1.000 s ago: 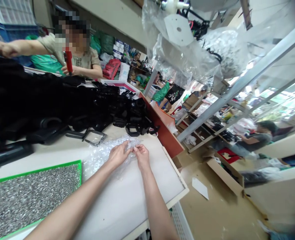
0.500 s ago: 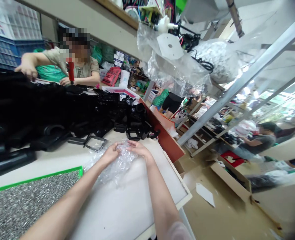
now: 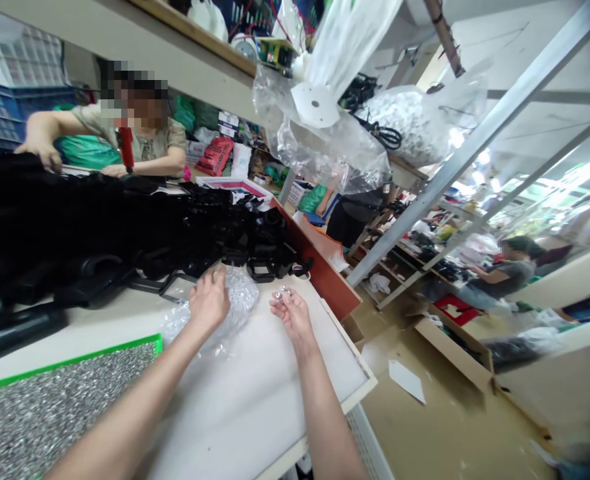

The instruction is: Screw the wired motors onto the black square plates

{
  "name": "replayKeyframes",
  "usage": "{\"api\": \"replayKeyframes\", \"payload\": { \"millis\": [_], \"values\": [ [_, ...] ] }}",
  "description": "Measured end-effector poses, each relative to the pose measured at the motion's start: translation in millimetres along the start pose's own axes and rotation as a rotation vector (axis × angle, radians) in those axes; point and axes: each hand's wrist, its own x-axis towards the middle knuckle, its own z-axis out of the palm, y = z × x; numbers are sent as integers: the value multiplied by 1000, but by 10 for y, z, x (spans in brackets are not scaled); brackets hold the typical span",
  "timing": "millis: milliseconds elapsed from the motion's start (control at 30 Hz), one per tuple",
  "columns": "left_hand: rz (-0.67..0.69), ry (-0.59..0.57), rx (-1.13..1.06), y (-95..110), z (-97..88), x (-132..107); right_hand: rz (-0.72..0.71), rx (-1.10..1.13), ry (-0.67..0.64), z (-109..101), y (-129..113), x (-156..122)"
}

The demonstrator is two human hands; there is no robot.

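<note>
My left hand [image 3: 209, 300] presses on a clear plastic bag [image 3: 239, 300] of small shiny parts, its fingers over the bag's left side. The bag lies on a white work table [image 3: 255, 407]. My right hand [image 3: 292, 315] stands apart from the bag, fingers curled, with a few tiny shiny metal pieces [image 3: 282, 292] at its fingertips. Whether those fingers pinch the pieces or the pieces lie on the table, I cannot tell.
A large pile of black plastic frames [image 3: 125, 230] lines the table's far side. A green-edged tray [image 3: 59, 417] of small metal parts sits at the near left. A co-worker [image 3: 145, 143] sits beyond, and the table's right edge drops to a cardboard-strewn floor.
My hands have separated: the left has moved onto the bag's left side, while the right has moved off the bag. The bag now sits further from the near table edge.
</note>
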Motion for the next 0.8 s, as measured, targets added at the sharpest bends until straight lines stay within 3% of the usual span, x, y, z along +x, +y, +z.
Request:
{"api": "replayKeyframes", "payload": {
  "millis": [67,167,267,333,400,467,567,633,700,800],
  "values": [
    [84,13,-97,48,-73,-344,47,26,-34,69,-29,-345],
    [105,-199,-435,-4,-170,-980,145,13,-110,250,31,-893],
    [-91,-353,-689,-233,-303,-1548,215,-66,-234,410,167,-1390],
    [-296,-395,-791,-444,-430,-1851,186,-145,-237,478,256,-1651],
    [-527,-372,-887,-642,-572,-2115,39,-287,-149,539,321,-1859],
    [-715,-290,-1001,-788,-703,-2359,-236,-477,-131,627,358,-2050],
    [-834,-235,-1148,-916,-866,-2705,-665,-770,-417,834,371,-2365],
    [-822,-259,-1162,-994,-978,-2919,-845,-939,-620,989,370,-2570],
    [-728,-302,-1059,-1108,-1111,-3102,-937,-1028,-726,1119,379,-2712],
    [-457,-207,-615,-1356,-1309,-3234,-890,-955,-752,1251,452,-2735]
  ]
}}
